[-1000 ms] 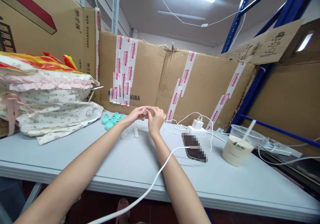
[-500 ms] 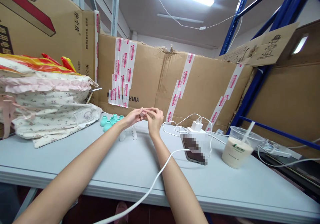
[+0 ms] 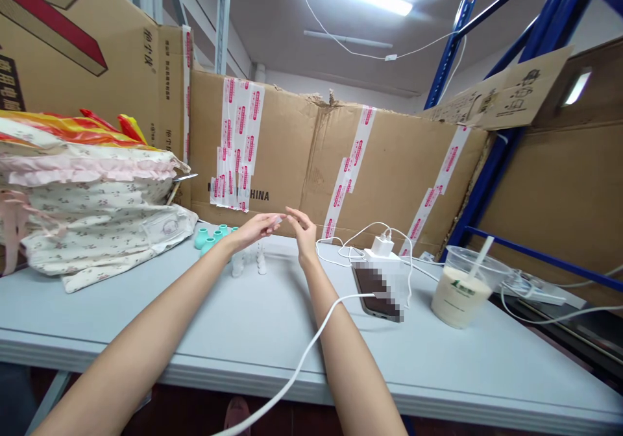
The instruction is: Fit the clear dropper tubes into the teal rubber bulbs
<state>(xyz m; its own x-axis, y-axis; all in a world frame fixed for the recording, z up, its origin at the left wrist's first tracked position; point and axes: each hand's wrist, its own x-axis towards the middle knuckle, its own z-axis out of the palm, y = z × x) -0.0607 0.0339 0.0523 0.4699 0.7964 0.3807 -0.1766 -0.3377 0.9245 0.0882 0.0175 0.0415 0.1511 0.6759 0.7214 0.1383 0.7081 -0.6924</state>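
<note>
Small pale piece (image 3: 277, 220), one, sits at the fingertips of the person's left hand (image 3: 257, 228), which pinches it above the table. Its exact form is too small to tell. The right hand (image 3: 304, 233), at about three o'clock from it, curves its fingers close by; whether they grip or touch anything cannot be told.

Two upright whitish, seemingly translucent pieces stand near the hands: a lumpy one (image 3: 261, 261) at seven o'clock and a second (image 3: 237, 267) at about eight. Toward nine o'clock cluster at least five rounded, smooth teal pots (image 3: 208, 245) with narrow necks, partly hidden by the left hand.

The smooth grey tabletop (image 3: 257, 319) shows as a broad stretch between the forearms, reaching its straight front edge at six o'clock. At twelve, one taped, brown cardboard panel (image 3: 287, 144) with a torn upper edge bounds the far side.

Farther out, one soft, floral cloth bag (image 3: 107, 209) with a pink ruffle slumps at nine. One flat phone (image 3: 372, 287) lies at four, near one boxy white charger (image 3: 382, 246) just past three. A thin white cable (image 3: 296, 366) passes across the right forearm in view. One clear plastic cup (image 3: 455, 300) with a pale drink and straw stands between three and four, well apart from the hands.
</note>
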